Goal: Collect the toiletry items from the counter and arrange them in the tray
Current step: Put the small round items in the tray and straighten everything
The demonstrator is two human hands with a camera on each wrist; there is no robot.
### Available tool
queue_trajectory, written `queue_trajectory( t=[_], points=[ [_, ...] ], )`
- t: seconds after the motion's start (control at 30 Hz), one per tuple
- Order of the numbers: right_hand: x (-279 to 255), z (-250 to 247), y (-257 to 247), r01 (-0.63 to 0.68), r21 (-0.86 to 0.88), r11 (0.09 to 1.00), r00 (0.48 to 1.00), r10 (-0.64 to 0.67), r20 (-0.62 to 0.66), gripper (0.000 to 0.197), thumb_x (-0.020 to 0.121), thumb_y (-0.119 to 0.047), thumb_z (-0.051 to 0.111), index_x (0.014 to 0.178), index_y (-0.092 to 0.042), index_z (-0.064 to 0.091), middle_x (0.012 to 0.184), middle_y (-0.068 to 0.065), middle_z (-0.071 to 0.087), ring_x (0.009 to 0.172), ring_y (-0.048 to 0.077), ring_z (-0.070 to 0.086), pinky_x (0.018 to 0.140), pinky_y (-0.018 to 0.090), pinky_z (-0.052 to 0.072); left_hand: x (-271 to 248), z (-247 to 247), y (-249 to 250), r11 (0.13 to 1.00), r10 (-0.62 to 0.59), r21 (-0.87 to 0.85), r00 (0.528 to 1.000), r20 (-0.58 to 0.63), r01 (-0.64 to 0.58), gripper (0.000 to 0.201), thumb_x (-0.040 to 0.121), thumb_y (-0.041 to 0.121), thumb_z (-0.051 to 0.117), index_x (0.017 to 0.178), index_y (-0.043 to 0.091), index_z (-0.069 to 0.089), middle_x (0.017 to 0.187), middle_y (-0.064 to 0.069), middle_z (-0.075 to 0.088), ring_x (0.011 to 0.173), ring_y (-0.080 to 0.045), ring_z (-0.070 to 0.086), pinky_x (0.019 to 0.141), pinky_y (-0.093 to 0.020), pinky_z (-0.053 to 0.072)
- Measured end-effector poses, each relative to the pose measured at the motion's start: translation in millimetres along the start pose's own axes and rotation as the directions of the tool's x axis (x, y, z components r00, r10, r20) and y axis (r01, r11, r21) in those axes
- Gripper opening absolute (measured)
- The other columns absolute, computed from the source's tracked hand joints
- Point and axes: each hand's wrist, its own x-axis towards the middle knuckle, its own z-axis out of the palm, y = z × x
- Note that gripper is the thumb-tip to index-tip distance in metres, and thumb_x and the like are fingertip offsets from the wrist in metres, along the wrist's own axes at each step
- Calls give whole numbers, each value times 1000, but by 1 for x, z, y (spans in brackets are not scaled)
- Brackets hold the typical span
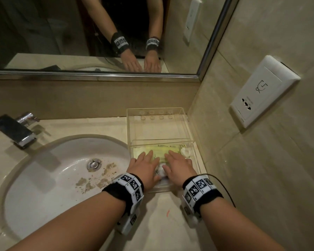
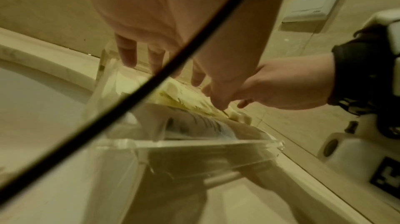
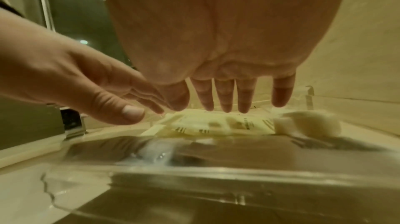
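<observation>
Both hands, left (image 1: 146, 166) and right (image 1: 179, 164), flat-fingered over yellow packets (image 1: 161, 151) in tray (image 1: 155, 113); contact perhaps.

We wear a black wristband (image 1: 124, 192) on the left wrist and another (image 1: 203, 192) on the right, each carrying white square-coded marker tiles. White camera housings (image 1: 128, 223) sit beneath. A black cable (image 1: 225, 187) leaves the right wristband.
</observation>
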Motion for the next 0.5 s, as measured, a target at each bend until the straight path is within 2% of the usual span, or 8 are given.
queue_trajectory(
  t=[0.1, 0.23, 0.33, 0.4, 0.5],
  points=[
    [14, 6, -2, 13, -18, 1000, 997, -11, 74, 54, 100, -38, 34, 150, -22, 21, 161, -2, 11, 147, 17, 12, 117, 51, 12, 8, 1, 1, 1000, -29, -3, 999, 37, 29, 68, 94, 50, 41, 152, 24, 18, 162, -3, 10, 148, -29, 9, 115, -50, 16],
    [16, 8, -2, 16, -58, 998, 999, -13, 44, 52, 100, -37, 33, 149, -20, 25, 161, -2, 15, 147, 16, 15, 117, 52, 11, 10, 2, -2, 999, -24, 20, 1000, -18, 25, 61, 93, 46, 44, 147, 22, 29, 158, -2, 23, 144, -28, 17, 112, -47, 22],
    [13, 8, 0, 43, -67, 997, 999, -41, 36, 48, 99, -39, 34, 144, -20, 35, 159, -1, 22, 144, 16, 24, 116, 52, 12, 11, 3, -4, 999, -30, 19, 999, -29, 30, 62, 93, 45, 45, 147, 21, 28, 159, -4, 19, 145, -29, 15, 112, -48, 22],
    [10, 5, 2, 66, -80, 995, 998, -64, 26, 42, 99, -39, 35, 134, -19, 46, 156, -1, 30, 139, 16, 33, 115, 53, 14, 12, 4, -4, 999, -47, 22, 999, -22, 47, 63, 94, 45, 44, 149, 21, 25, 161, -7, 12, 146, -30, 13, 113, -49, 22],
    [7, 3, 5, 81, -106, 991, 996, -77, 37, 39, 99, -38, 35, 128, -18, 52, 154, -1, 34, 137, 15, 36, 116, 53, 12, 14, 7, -4, 998, -58, 6, 998, -6, 58, 66, 94, 46, 43, 151, 21, 20, 163, -7, 6, 147, -30, 12, 115, -50, 21]
  ],
)
